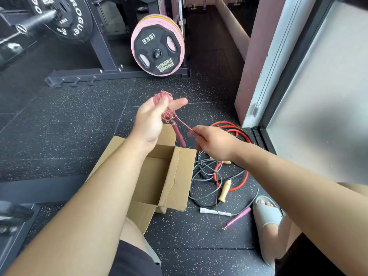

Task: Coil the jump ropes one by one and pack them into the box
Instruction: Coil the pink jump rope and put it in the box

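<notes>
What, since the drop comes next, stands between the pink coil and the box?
Nothing visible does. The box lies open under the left hand holding the pink coil. The rope tail, pinched by the right hand, trails to the floor.

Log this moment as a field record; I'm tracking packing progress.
left hand: holds coiled part of thin pink jump rope
right hand: pinches its free strand
pink handle: dangles below the coil
second pink handle: on the floor
open brown cardboard box: no rope seen inside
unpacked: thick red rope, grey rope, loose on floor
</notes>
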Available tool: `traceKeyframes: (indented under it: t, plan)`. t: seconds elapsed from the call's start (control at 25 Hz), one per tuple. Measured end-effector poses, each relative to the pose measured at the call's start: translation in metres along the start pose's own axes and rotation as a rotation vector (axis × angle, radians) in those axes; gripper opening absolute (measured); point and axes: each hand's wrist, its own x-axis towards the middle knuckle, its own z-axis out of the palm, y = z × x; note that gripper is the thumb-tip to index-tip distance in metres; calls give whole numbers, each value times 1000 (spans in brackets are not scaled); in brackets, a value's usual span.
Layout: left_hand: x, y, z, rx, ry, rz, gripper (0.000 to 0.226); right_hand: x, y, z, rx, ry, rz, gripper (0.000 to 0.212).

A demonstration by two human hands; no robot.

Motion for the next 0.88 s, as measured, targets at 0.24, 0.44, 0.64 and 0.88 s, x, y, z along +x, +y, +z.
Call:
traceKeyframes:
  t: [0.24,0.44,0.64,0.88]
  plan:
    - [-2,-32,-3,1432,-17,362,19,-5,-27,-24,-66,-56,-110,16]
    - [-2,-35,-1,1308,-155,283,34,-15,-22,-56,106,-42,-60,12]
    - [-12,-27,15,611,-347,-57,45,-13,1,-73,266,191,-104,28]
    - [-14,-14,25,2,-370,-282,36,-9,9,-52,516,191,-60,42]
